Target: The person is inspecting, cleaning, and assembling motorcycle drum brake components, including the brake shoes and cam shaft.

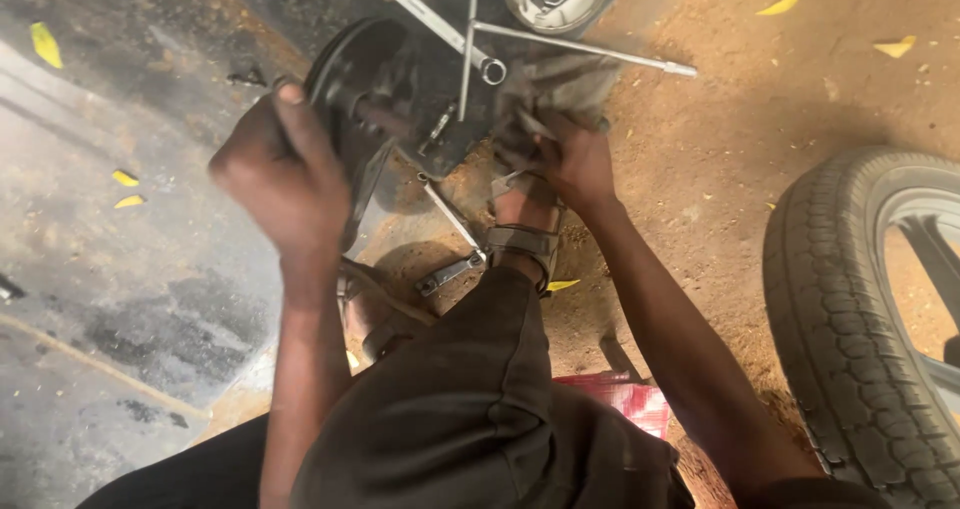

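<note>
We held the round black metal part (350, 99) tight with our left hand (275, 174), and our right hand (570, 159) squeezed a dirty rag (560, 84).

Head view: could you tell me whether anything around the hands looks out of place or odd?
Wrenches lie loose in the dirt by the sandalled foot. The left hand grips a dark round part; the right hand presses a grey rag.
</note>
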